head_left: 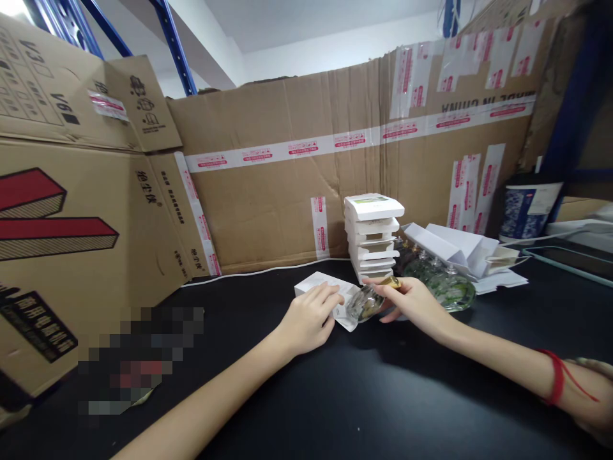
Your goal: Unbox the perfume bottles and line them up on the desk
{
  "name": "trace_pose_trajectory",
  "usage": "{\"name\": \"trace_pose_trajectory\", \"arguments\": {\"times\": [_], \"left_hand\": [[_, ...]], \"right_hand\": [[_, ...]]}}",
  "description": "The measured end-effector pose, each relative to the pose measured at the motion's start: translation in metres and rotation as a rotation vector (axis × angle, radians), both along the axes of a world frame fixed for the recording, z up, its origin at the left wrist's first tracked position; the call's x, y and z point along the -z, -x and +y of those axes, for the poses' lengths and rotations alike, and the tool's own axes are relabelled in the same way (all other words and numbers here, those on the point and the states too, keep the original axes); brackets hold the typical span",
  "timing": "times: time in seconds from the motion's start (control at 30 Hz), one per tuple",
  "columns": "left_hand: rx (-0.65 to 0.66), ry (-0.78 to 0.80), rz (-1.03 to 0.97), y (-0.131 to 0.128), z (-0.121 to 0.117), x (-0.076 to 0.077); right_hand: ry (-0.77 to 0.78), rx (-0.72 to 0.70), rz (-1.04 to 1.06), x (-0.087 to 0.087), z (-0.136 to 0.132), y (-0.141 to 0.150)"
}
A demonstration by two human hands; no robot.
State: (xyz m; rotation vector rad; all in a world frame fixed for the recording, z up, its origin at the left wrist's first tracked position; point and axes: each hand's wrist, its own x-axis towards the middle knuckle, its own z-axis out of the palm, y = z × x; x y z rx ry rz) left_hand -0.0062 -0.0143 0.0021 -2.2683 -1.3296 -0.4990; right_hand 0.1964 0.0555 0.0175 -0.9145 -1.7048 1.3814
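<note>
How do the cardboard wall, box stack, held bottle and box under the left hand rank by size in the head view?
1. Cardboard wall
2. Box stack
3. Held bottle and box under the left hand: unsure, both partly covered

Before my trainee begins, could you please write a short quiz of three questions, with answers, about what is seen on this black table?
1. Which hand holds the glass bottle?
2. True or false: in the picture, the stack of white boxes stands left of the patterned cup.
3. Fill in: the left hand touches a white ____.

Key: 1. The right hand; 2. True; 3. box.
</note>
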Motion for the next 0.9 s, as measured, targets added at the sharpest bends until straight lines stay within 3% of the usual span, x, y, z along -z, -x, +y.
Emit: {"name": "trace_pose_trajectory", "arguments": {"times": [0.27,0.47,0.6,0.67,0.9], "left_hand": [[-0.085,-0.045,0.005,-0.005,-0.001,-0.001],[-0.353,-0.015,-0.072,-0.003,0.002,0.006],[-0.52,-0.062,-0.149,0.002,0.007,0.016],[-0.48,-0.088,-0.183,0.002,0.007,0.016],[-0.054,-0.113,-0.111,-0.007,-0.005,-0.006]], "right_hand": [[-0.252,0.077,0.036,0.005,0.001,-0.003],[-0.445,0.146,0.115,0.008,0.006,-0.004],[-0.358,0.094,0.106,0.007,0.008,-0.004],[-0.255,0.064,0.13,0.006,0.008,-0.003],[-0.064,-0.211,0.037,0.006,0.005,0.0]]}}
